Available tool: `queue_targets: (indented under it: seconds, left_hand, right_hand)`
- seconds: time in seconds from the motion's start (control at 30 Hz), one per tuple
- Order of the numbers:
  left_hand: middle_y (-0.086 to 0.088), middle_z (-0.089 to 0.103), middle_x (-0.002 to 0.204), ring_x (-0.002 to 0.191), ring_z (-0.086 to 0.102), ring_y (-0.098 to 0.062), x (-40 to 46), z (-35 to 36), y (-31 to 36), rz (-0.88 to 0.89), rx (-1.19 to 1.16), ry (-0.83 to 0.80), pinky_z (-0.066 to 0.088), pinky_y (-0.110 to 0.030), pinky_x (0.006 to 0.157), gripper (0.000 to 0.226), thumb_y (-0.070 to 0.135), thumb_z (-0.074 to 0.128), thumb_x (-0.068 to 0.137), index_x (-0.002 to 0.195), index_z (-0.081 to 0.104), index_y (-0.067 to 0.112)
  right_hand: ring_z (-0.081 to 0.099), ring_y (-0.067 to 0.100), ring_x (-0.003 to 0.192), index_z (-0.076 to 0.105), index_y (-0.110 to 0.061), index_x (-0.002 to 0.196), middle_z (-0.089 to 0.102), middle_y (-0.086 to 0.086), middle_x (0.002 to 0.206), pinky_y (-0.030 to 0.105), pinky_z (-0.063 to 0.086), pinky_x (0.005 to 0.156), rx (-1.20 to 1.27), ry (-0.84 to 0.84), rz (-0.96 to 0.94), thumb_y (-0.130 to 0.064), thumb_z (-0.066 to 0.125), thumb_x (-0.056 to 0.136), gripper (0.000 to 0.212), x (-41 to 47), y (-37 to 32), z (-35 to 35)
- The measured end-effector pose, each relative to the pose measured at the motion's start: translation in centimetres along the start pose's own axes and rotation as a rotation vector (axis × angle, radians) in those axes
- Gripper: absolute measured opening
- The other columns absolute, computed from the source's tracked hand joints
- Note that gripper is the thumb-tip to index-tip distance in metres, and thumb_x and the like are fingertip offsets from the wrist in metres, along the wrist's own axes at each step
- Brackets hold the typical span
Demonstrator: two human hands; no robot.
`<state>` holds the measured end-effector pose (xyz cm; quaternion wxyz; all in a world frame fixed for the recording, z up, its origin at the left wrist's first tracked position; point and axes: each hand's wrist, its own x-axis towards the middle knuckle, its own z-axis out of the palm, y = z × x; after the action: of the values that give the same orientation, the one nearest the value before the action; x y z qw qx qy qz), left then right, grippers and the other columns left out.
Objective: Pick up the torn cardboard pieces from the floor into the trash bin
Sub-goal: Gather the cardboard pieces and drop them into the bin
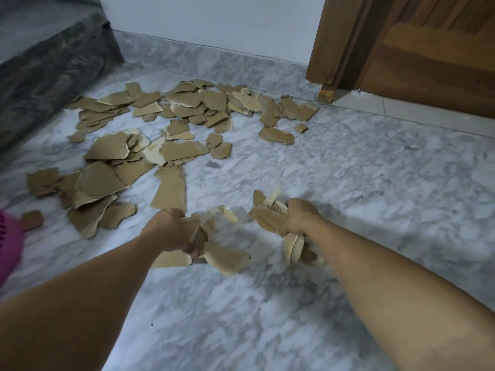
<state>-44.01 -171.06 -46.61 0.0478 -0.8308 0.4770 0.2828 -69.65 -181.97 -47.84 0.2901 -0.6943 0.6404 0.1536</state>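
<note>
Many torn brown cardboard pieces (184,103) lie scattered over the grey marble floor (348,170), in a band from the left step to near the door. My left hand (167,230) is shut on a bunch of cardboard pieces (225,259) just above the floor. My right hand (300,216) is shut on another bunch of cardboard pieces (267,218). Between the two hands a pale piece (227,212) sticks up. A pink trash bin (8,245) shows only as a rim at the left edge.
A dark stone step (53,57) rises at the far left. A white wall (214,22) closes the back. A wooden door and frame (415,49) stand at the right. One small cardboard piece (32,220) lies next to the bin.
</note>
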Motion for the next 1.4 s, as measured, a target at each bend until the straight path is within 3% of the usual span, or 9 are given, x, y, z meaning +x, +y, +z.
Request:
queue_targets:
  seconds: [0.2,0.33,0.43,0.63,0.8,0.9,1.03,1.27,1.4]
  left_hand:
    - [-0.004,0.064,0.090,0.081,0.058,-0.020,-0.1,-0.5,0.2,-0.008,-0.098,-0.022,0.048,-0.028,0.071,0.034,0.020,0.079,0.069,0.097,0.063,0.011]
    - [-0.006,0.068,0.097,0.089,0.063,-0.021,-0.9,-0.1,1.1,-0.002,-0.066,-0.012,0.046,-0.026,0.066,0.036,0.025,0.075,0.073,0.103,0.063,0.011]
    - [-0.007,0.068,0.095,0.086,0.064,-0.021,-1.6,-0.1,1.5,0.014,-0.051,-0.030,0.046,-0.027,0.063,0.038,0.022,0.078,0.069,0.103,0.063,0.012]
    - [-0.002,0.061,0.084,0.075,0.056,-0.018,-3.5,-3.3,0.6,-0.007,-0.060,-0.003,0.040,-0.023,0.055,0.036,0.020,0.082,0.065,0.093,0.061,0.014]
    - [0.000,0.067,0.084,0.078,0.065,-0.017,-6.3,-11.6,-2.0,-0.027,-0.059,0.118,0.053,-0.025,0.059,0.039,0.022,0.082,0.064,0.096,0.061,0.017]
    - [0.001,0.065,0.082,0.070,0.063,-0.013,-8.9,-18.0,-4.4,-0.030,-0.150,0.214,0.053,-0.022,0.052,0.035,0.017,0.078,0.070,0.101,0.062,0.017]
    - [-0.006,0.068,0.099,0.090,0.065,-0.023,-14.1,-25.5,-9.8,-0.050,-0.104,0.320,0.057,-0.030,0.074,0.053,0.023,0.086,0.061,0.109,0.066,0.014]
    - [-0.006,0.065,0.107,0.099,0.063,-0.024,-22.1,-35.0,-22.7,-0.157,-0.149,0.427,0.053,-0.032,0.083,0.053,0.027,0.086,0.064,0.111,0.063,0.015]
    - [-0.007,0.065,0.107,0.097,0.064,-0.026,-24.3,-36.4,-31.0,-0.269,-0.193,0.445,0.055,-0.035,0.084,0.049,0.025,0.081,0.068,0.112,0.063,0.012]
  right_hand:
    - [0.069,0.027,0.084,0.057,-0.006,0.110,0.067,0.012,0.103,0.029,0.053,0.051,0.162,-0.032,0.022,-0.021,0.090,0.065,0.058,-1.8,0.8,-5.1]
    - [0.072,0.025,0.080,0.057,0.000,0.111,0.070,0.013,0.099,0.034,0.060,0.064,0.065,-0.210,0.068,-0.021,0.090,0.066,0.060,-3.8,1.7,-2.7]
    - [0.066,0.028,0.084,0.056,-0.004,0.118,0.066,0.012,0.108,0.033,0.055,0.066,-0.008,-0.159,0.108,-0.025,0.088,0.067,0.064,-4.7,2.3,0.8]
    - [0.067,0.022,0.079,0.063,-0.007,0.105,0.066,0.007,0.088,0.027,0.053,0.060,0.095,-0.126,0.056,-0.028,0.090,0.064,0.053,-5.6,-0.5,-1.7]
    - [0.068,0.023,0.072,0.059,-0.007,0.096,0.068,0.012,0.090,0.023,0.046,0.043,0.233,-0.091,-0.105,-0.019,0.090,0.064,0.046,-9.4,-8.0,-7.5]
    - [0.069,0.026,0.083,0.054,-0.009,0.099,0.066,0.013,0.099,0.025,0.046,0.047,0.253,-0.029,-0.233,-0.020,0.089,0.065,0.050,-12.9,-14.1,-10.5]
    - [0.062,0.022,0.072,0.052,-0.007,0.105,0.064,0.010,0.095,0.023,0.040,0.045,0.245,0.034,-0.374,-0.024,0.090,0.067,0.056,-19.3,-23.7,-13.5]
    - [0.051,0.014,0.053,0.044,-0.011,0.079,0.054,0.003,0.073,0.019,0.035,0.041,0.171,0.085,-0.557,-0.039,0.083,0.074,0.049,-29.7,-40.4,-13.9]
    - [0.044,0.015,0.053,0.051,-0.003,0.103,0.053,0.005,0.074,0.023,0.034,0.047,0.140,0.099,-0.602,-0.043,0.082,0.075,0.057,-32.6,-48.5,-11.0]
